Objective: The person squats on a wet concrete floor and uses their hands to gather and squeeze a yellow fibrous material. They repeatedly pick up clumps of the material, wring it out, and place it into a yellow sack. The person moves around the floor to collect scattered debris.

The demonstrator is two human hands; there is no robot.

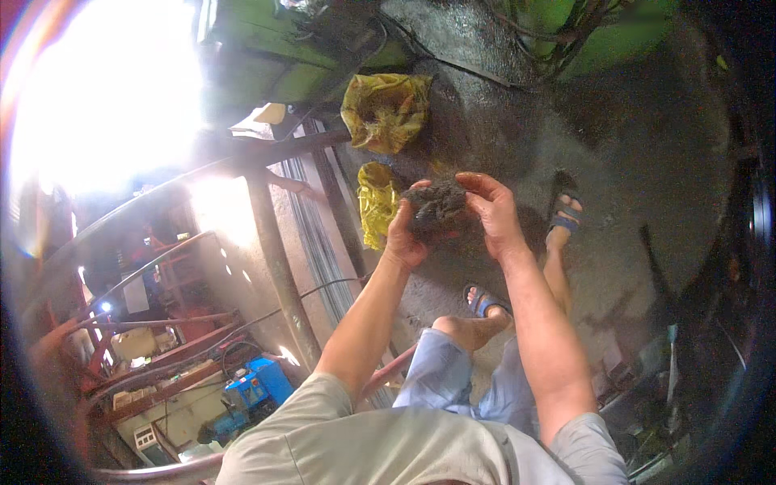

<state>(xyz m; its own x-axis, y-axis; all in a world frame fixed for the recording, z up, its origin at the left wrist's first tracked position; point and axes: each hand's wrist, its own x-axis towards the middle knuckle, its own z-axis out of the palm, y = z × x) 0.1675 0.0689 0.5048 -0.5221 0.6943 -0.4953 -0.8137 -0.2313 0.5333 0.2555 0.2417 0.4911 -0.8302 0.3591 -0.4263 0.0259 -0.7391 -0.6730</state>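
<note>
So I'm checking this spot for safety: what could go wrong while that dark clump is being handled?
Both bare hands, left hand and right hand, grip the dark wad, so it may scratch or soil skin. Feet in open sandals stand on a wet-looking floor: a slip seems possible.
</note>
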